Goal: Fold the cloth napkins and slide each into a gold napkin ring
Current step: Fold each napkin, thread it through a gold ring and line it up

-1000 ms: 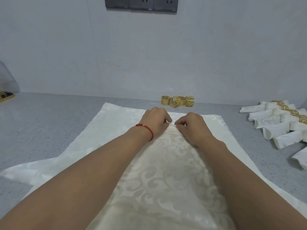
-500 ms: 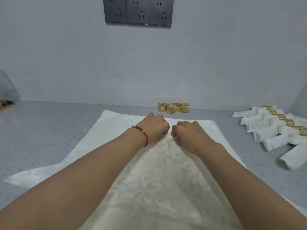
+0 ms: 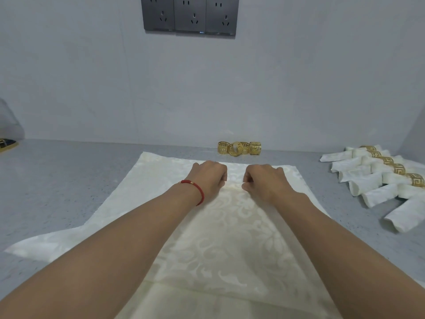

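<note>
A cream patterned cloth napkin (image 3: 220, 240) lies spread on the grey counter, with more cream cloth under it reaching left. My left hand (image 3: 210, 177), with a red cord at the wrist, and my right hand (image 3: 264, 180) sit side by side at its far folded edge. Both have curled fingers that pinch the fold between them. Three loose gold napkin rings (image 3: 239, 148) stand in a row against the wall just beyond my hands.
Several rolled napkins in gold rings (image 3: 381, 178) lie in a row at the right. A grey wall with a dark socket panel (image 3: 190, 14) rises behind the counter (image 3: 57, 180). A dark gold-edged object (image 3: 7, 145) sits at the far left edge.
My two hands have drawn slightly apart along the fold. The camera has tilted up, so the sockets show more.
</note>
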`<move>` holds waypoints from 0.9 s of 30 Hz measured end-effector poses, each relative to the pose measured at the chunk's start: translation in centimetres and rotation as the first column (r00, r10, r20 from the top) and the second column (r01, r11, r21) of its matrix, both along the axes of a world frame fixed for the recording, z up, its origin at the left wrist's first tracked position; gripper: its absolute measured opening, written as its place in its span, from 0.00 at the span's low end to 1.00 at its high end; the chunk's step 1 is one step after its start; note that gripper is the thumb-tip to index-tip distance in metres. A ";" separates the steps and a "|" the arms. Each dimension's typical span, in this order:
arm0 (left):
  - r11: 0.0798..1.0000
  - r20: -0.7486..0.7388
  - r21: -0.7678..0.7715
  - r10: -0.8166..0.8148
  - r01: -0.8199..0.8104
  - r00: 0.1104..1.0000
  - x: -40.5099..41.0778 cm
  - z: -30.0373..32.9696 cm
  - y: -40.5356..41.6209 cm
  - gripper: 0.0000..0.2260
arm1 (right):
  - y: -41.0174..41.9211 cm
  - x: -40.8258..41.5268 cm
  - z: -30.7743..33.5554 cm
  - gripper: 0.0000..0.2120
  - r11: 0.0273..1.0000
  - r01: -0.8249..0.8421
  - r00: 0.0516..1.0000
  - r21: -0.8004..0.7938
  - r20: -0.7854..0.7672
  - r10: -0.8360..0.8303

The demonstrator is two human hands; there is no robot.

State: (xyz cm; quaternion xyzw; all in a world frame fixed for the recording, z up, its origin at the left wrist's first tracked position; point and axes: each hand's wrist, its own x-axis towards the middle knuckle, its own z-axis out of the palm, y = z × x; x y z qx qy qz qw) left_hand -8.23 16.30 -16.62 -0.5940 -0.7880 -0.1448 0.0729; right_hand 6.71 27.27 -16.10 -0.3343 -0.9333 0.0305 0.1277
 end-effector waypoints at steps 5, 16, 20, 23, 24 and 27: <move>1.000 -0.071 -0.014 0.011 -0.012 0.997 -0.9 0.2 0.4 0.07 | 1.0 -1.3 0.6 0.02 0.963 -0.164 0.986 0.215 0.078 0.151; 0.994 -0.360 0.034 -0.081 0.099 0.930 -0.7 0.0 -0.6 0.11 | 0.2 0.2 -1.0 0.10 0.931 -0.234 0.972 0.280 0.062 0.225; 0.999 -0.168 0.041 -0.023 0.030 0.985 0.4 -0.2 -1.3 0.11 | -0.2 1.0 -1.9 0.11 0.988 -0.143 0.967 0.058 -0.204 0.152; 0.965 0.216 0.247 0.032 -0.087 0.976 0.3 -1.4 -1.7 0.12 | -0.2 1.1 -2.5 0.14 0.991 -0.120 0.939 -0.052 -0.331 0.096; 0.941 0.303 0.305 0.052 -0.149 0.952 0.3 -1.7 -1.9 0.10 | 0.0 1.0 -2.7 0.14 0.991 -0.121 0.938 -0.063 -0.334 0.093; 0.923 0.338 0.326 0.088 -0.205 0.937 0.1 -2.3 -1.7 0.07 | 0.3 0.7 -3.2 0.12 0.995 -0.096 0.952 0.012 -0.290 0.095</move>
